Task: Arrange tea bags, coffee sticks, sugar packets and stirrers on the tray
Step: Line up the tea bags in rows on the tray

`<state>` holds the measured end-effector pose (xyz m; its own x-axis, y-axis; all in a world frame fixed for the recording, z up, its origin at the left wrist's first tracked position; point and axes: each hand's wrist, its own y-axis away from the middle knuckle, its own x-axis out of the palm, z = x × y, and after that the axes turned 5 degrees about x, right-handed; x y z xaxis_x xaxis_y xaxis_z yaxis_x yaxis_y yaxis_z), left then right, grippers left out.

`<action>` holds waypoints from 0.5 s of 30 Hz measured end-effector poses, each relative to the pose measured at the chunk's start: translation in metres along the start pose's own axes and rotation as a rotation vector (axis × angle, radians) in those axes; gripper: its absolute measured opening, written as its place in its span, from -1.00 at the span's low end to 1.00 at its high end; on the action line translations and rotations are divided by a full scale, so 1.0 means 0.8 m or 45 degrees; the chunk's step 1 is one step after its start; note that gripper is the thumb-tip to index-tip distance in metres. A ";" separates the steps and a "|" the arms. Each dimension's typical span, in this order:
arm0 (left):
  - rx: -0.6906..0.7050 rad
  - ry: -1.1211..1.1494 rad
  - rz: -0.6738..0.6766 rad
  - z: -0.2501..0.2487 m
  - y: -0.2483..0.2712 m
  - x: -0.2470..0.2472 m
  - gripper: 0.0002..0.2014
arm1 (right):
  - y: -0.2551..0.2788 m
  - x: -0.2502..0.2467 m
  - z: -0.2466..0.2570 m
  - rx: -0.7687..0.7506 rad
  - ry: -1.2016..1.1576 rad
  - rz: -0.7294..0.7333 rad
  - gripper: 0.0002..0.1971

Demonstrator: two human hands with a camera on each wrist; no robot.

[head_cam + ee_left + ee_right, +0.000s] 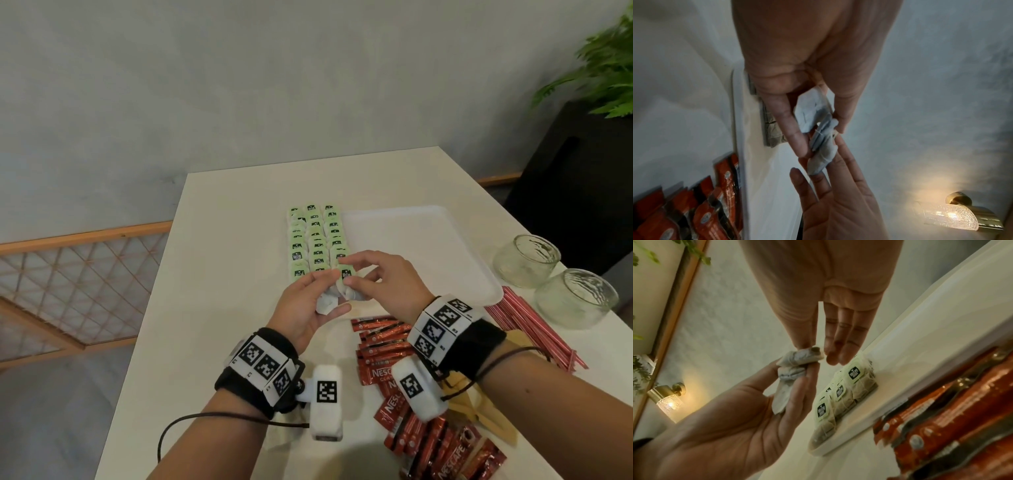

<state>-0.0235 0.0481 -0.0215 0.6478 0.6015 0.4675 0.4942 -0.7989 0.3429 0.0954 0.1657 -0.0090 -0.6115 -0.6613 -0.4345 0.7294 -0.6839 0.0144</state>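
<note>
Both hands meet just above the near left corner of the white tray [445, 240]. The left hand [308, 305] grips a small bunch of tea bags [329, 301] between thumb and curled fingers. The right hand [380, 281] pinches the top bag's green tag [345, 274] with thumb and forefinger, other fingers straight. Three rows of tea bags [317, 240] already line the tray's left side.

cafe/hotel lounge prob: wall lamp [669, 400], potted plant [603, 65], nescafe sticks [383, 342].
</note>
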 end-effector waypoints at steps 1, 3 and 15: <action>-0.003 -0.001 0.001 0.000 0.000 0.000 -0.84 | -0.002 0.000 0.000 0.027 -0.002 -0.002 -0.78; 0.002 -0.007 -0.003 -0.001 -0.001 -0.002 -0.87 | -0.005 -0.003 -0.002 0.078 -0.001 -0.007 -0.84; 0.180 -0.113 -0.263 -0.019 -0.010 -0.042 -0.92 | -0.022 -0.004 -0.032 0.255 0.346 0.180 -0.90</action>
<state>-0.0581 0.0345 -0.0276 0.5700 0.7550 0.3241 0.6934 -0.6536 0.3033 0.0925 0.1877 -0.0308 -0.3855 -0.6661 -0.6386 0.7098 -0.6562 0.2560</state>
